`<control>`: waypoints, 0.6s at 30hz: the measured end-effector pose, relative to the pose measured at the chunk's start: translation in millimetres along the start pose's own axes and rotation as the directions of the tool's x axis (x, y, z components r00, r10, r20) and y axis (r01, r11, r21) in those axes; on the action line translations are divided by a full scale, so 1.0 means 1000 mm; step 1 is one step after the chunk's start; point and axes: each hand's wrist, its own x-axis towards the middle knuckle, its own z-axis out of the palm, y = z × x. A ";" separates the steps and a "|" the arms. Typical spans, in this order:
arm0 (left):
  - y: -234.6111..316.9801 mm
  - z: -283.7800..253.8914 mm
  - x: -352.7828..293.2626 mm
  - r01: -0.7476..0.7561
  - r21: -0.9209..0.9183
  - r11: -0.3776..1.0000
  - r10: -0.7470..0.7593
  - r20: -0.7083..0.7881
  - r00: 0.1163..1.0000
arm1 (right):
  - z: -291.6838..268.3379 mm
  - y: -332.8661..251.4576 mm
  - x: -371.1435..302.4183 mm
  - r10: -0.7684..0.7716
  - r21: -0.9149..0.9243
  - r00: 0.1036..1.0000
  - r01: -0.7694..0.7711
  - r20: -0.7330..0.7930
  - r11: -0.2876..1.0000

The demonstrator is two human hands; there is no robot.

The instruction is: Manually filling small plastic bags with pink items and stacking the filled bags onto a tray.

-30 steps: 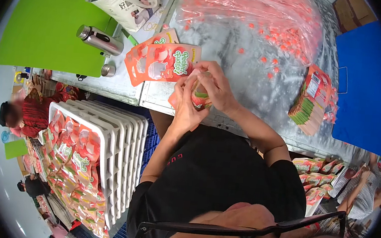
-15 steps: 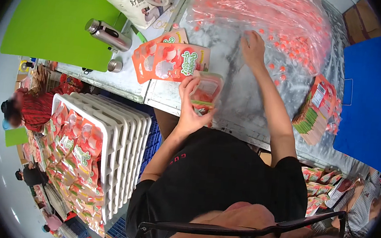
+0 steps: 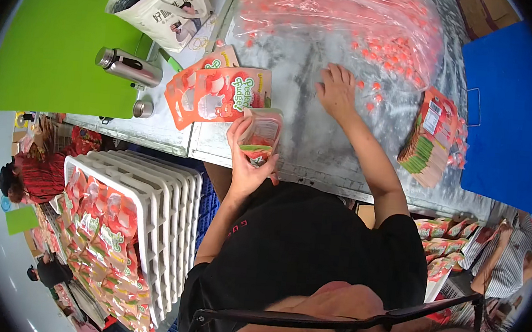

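My left hand (image 3: pixel 250 164) is closed around a red and green pouch (image 3: pixel 263 131) with a clear window, held upright over the table's near edge. Its thumb and fingers grip the two sides. My right hand (image 3: pixel 337 91) is palm down over the metal tabletop (image 3: pixel 304 93), fingers stretched out and slightly apart. Whether anything lies beneath the palm is hidden. Several small red wrapped pieces (image 3: pixel 375 86) lie just right of its fingers. Beyond them is a large clear plastic bag (image 3: pixel 349 15) of the same pieces. Flat red pouches (image 3: pixel 231 93) lie overlapped left of the held pouch.
A fanned stack of pouches (image 3: pixel 430 136) lies at right, beside a blue panel (image 3: pixel 507 117). A steel flask (image 3: pixel 129 67), its cup (image 3: pixel 142 109) and a white bag (image 3: pixel 162 11) stand at left. Stacked white crates (image 3: pixel 144 187) hold filled pouches. Other people work at both sides.
The view has shifted somewhat. My right hand has drawn back across the tabletop toward me. My left hand, still gripping the pouch, has come slightly nearer to my body.
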 end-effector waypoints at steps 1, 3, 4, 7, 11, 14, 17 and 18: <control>0.001 0.000 0.000 -0.004 0.008 1.000 0.004 0.003 1.000 | -0.009 0.001 -0.008 -0.010 0.018 0.999 0.011 -0.036 1.000; 0.003 -0.001 0.001 -0.012 0.021 1.000 0.012 0.007 1.000 | -0.030 0.014 -0.021 -0.030 0.049 0.994 0.035 -0.107 0.998; 0.003 -0.001 0.001 0.005 -0.020 1.000 -0.005 -0.001 1.000 | -0.034 0.029 -0.028 0.059 0.082 0.990 -0.049 -0.131 0.995; -0.004 0.000 -0.002 0.073 -0.136 0.988 -0.075 -0.008 0.997 | -0.038 0.086 -0.057 0.236 0.149 0.959 -0.213 -0.156 0.966; -0.007 0.000 -0.006 0.122 -0.169 0.978 -0.122 0.011 0.992 | -0.037 0.093 -0.061 0.148 0.112 0.986 -0.156 0.079 0.981; -0.006 -0.002 -0.005 0.089 -0.153 0.984 -0.089 0.002 0.996 | -0.043 0.064 -0.046 0.056 0.196 0.962 -0.112 0.268 0.974; -0.005 -0.005 -0.008 0.094 -0.164 0.982 -0.097 -0.006 0.995 | -0.039 0.064 -0.037 0.052 0.531 0.959 -0.200 0.280 0.823; -0.006 -0.005 -0.008 0.099 -0.172 0.980 -0.102 -0.007 0.995 | -0.037 0.065 -0.033 0.070 0.655 0.961 -0.234 0.266 0.719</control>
